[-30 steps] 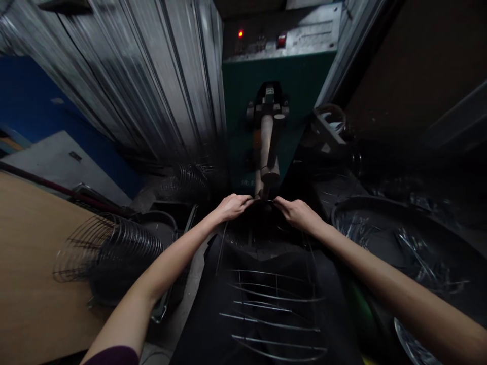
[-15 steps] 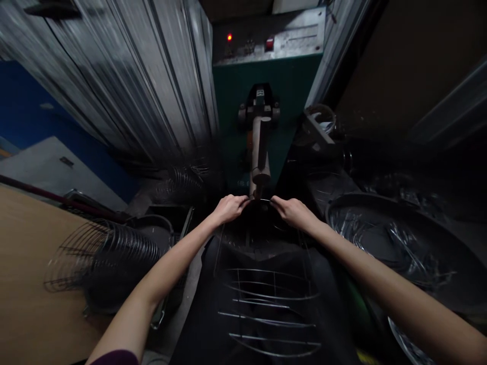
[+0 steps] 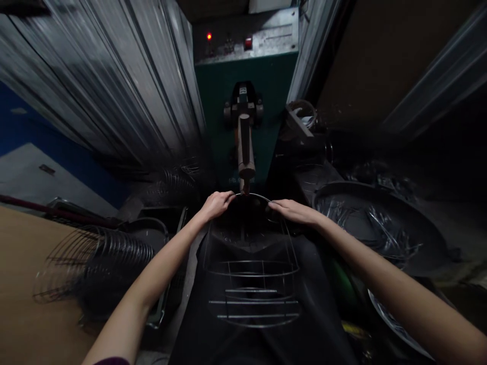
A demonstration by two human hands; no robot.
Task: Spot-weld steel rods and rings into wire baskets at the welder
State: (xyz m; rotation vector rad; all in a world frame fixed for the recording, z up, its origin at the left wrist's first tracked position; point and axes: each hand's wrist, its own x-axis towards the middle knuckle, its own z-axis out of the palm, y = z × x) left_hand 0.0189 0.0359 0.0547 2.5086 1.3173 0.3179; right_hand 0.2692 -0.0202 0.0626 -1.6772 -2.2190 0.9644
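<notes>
A wire rack (image 3: 251,275) of thin curved and straight rods stretches from the machine down over my dark-covered lap. My left hand (image 3: 217,204) pinches the left side of its curved far end. On the right side of that curve, my right hand (image 3: 291,209) grips the wire between thumb and fingers. The arc between both hands lies at the tip of a metal electrode arm (image 3: 246,152), which sticks out from a green machine (image 3: 211,91). Whether the tip presses on the wire is too dark to tell.
A bundle of curved wires (image 3: 125,243) sits at left beside a wooden board (image 3: 23,253). A large dark basin (image 3: 426,228) with loose wire pieces stands at right. Above are a red lamp (image 3: 209,36) and a red switch (image 3: 248,43). Corrugated metal (image 3: 152,61) flanks the machine.
The view has shifted, so the machine appears farther left. My hands are farther apart on the curved wire, with more of its arc showing between them. Both still hold the rack.
</notes>
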